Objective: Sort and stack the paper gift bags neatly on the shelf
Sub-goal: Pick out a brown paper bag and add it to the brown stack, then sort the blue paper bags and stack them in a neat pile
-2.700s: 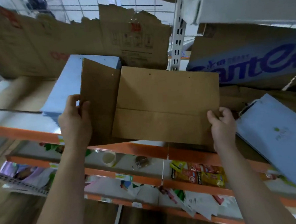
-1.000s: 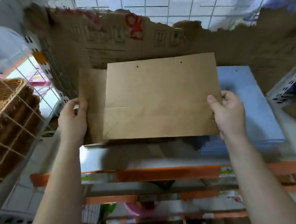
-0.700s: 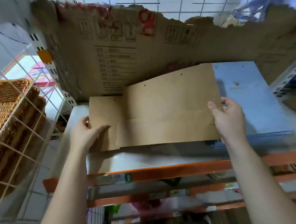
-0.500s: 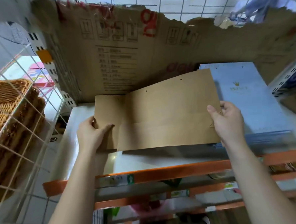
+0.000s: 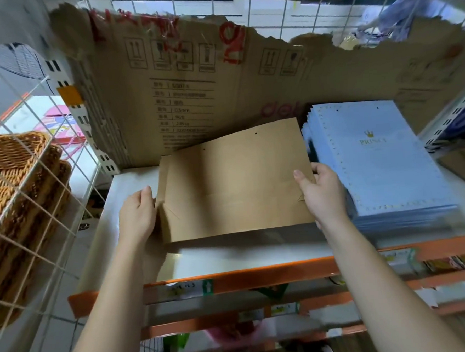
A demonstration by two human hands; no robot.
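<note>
Brown bag point(image 5: 234, 184) now lowered flat onto shelf point(image 5: 230, 253), hands point(image 5: 137, 214) at sides

I see a shelf point(image 5: 230, 253) with a pale top and an orange front edge point(image 5: 259, 277), and more orange-edged levels point(image 5: 288, 305) below it. At the back stands a torn brown cardboard sheet point(image 5: 182, 78) with printed symbols and red letters. Behind it there is a white wire grid point(image 5: 270, 13). On the left a white wire panel point(image 5: 36, 187) separates stacked wicker baskets point(image 5: 11, 184). A white slotted upright point(image 5: 86, 125) stands in the corner. The light is soft and even.
</note>
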